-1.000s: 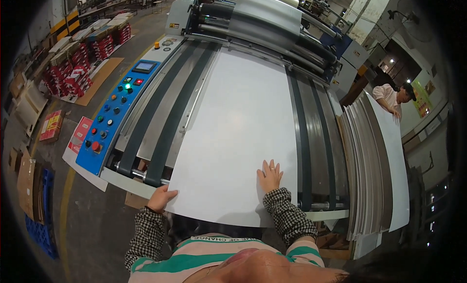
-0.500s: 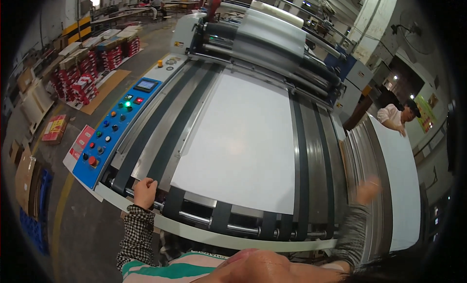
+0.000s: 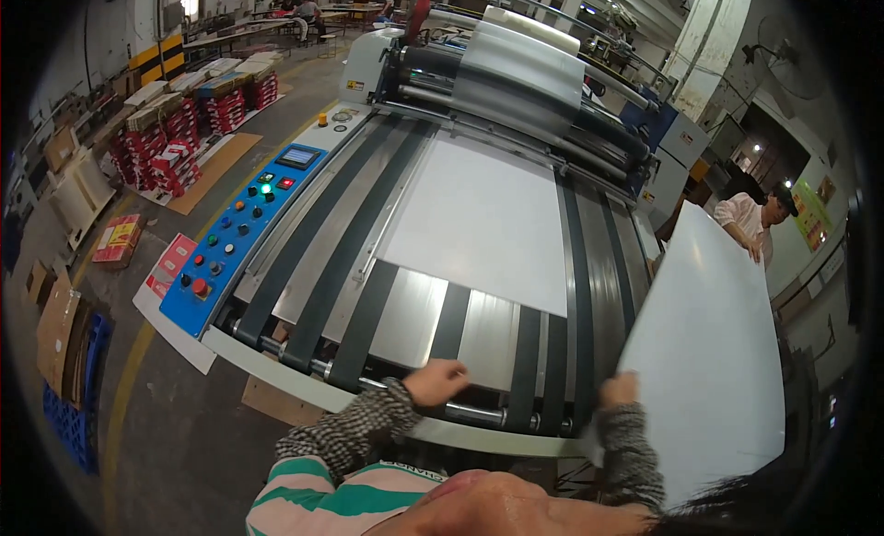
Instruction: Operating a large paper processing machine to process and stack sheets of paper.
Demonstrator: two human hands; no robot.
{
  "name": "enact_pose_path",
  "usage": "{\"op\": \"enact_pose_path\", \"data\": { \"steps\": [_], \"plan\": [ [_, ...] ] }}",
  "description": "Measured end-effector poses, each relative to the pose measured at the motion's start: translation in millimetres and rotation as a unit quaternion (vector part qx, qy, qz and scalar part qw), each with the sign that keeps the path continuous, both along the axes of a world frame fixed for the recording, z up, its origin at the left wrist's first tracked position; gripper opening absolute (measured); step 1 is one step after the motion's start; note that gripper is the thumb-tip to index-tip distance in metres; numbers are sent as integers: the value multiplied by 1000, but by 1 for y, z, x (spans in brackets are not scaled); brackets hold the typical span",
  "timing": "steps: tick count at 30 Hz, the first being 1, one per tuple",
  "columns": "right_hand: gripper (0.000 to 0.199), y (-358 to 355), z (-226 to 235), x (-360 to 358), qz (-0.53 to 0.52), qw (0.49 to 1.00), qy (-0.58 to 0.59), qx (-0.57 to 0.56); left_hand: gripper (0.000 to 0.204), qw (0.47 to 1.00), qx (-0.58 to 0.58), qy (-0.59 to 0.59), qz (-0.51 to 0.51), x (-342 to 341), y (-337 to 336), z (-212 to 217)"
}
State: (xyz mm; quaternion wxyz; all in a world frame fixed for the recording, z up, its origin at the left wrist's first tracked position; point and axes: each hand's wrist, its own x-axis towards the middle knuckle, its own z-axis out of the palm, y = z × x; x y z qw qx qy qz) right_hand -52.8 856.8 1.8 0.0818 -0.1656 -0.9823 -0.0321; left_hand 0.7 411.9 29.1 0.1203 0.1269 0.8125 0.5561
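Observation:
A large white sheet (image 3: 479,214) lies on the dark belts (image 3: 354,338) of a roller machine (image 3: 516,85), its far edge at the rollers. My left hand (image 3: 437,382) is over the belts' near end, holding nothing, its fingers loosely bent and partly apart. To the right, my right hand (image 3: 619,390) grips the left edge of another big white sheet (image 3: 709,352), raised and bowed; its fingertips are partly hidden. At that sheet's far end a co-worker (image 3: 750,218) in a light top has a hand on its edge.
A blue control panel (image 3: 244,232) with buttons and a small screen runs along the machine's left side. A pale front rail (image 3: 304,389) borders the near end. Red-and-white stacks (image 3: 152,140), a blue pallet (image 3: 69,435) and cardboard (image 3: 60,338) stand on the left floor.
The sheet on the belts has moved away toward the rollers, baring the near belts. My left hand has moved right. My right hand has moved left with a sheet lifted from the right side.

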Motion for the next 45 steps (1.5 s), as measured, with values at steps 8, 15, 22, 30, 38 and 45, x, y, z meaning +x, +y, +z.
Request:
{"op": "enact_pose_path", "data": {
  "steps": [8, 15, 22, 30, 38, 45],
  "plan": [
    [22, -312, -40, 9, 182, 924, 125, -312, 33, 987, -114, -66, -90, 7, -7, -53],
    [26, -257, -54, 12, 161, 945, 120, -258, 26, 940, 198, -199, 194, 57, -115, -50],
    [52, -233, -27, 66, 84, 983, -27, -161, 30, 896, 239, -256, 274, 118, -147, -46],
    [55, -244, -21, 57, 154, 968, -88, -177, 31, 859, 307, -313, 264, 148, -157, -42],
    [56, -254, -25, -23, 170, 966, -108, -160, 23, 890, 244, -265, 278, 72, -171, -40],
    [32, -206, -22, -93, 349, 912, 69, -206, 16, 892, 104, -122, 423, 20, -188, -27]
  ]
}}
